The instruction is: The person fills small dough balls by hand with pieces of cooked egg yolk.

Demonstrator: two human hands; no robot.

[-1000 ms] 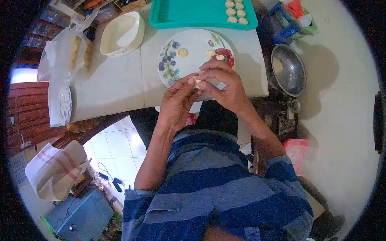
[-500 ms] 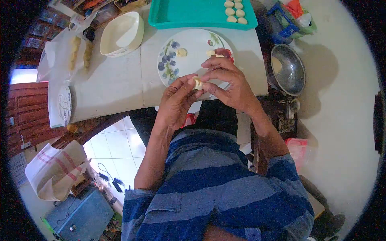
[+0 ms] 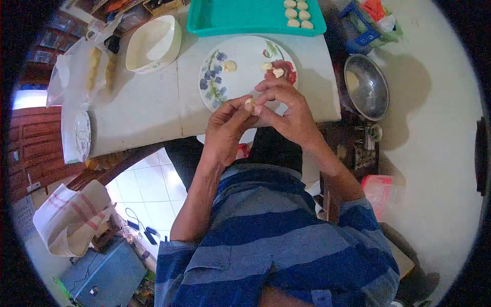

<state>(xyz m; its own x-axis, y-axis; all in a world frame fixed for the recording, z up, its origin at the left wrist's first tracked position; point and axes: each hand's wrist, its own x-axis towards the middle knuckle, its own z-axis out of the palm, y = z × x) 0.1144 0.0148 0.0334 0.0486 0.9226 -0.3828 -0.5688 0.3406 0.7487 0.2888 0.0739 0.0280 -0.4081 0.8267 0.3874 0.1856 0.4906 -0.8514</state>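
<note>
A small pale dough piece [image 3: 250,106] was located near the center of the frame, above the front edge of the table [image 3: 133,115] and at the lower rim of the plate [image 3: 245,53] as seen in the head view. The left hand [image 3: 223,125] gripped the dough piece between thumb and fingers. The right hand [image 3: 290,113] was closed on the opposite side of the same piece, with the thumb and a fingertip in contact and the other fingers loosely bent above. The fingers partly covered the piece, so its full shape could not be determined.

The plate carried a printed flower pattern at its left and right sides. A flat, round yellowish lump [image 3: 229,66] lay on its left part; two smaller pale bits [image 3: 277,73] lay close together on its right part, above the right hand.

A green tray [image 3: 230,23] was positioned at the top of the frame, beyond the plate. Round dough balls [image 3: 292,23] stood in two columns at its right end. A cream dish [image 3: 136,53] rested on the table at upper left, with a clear plastic bag [image 3: 64,77] and long pale rolls [image 3: 94,66] farther left. A metal bowl [image 3: 372,92] was located right of the table.
</note>
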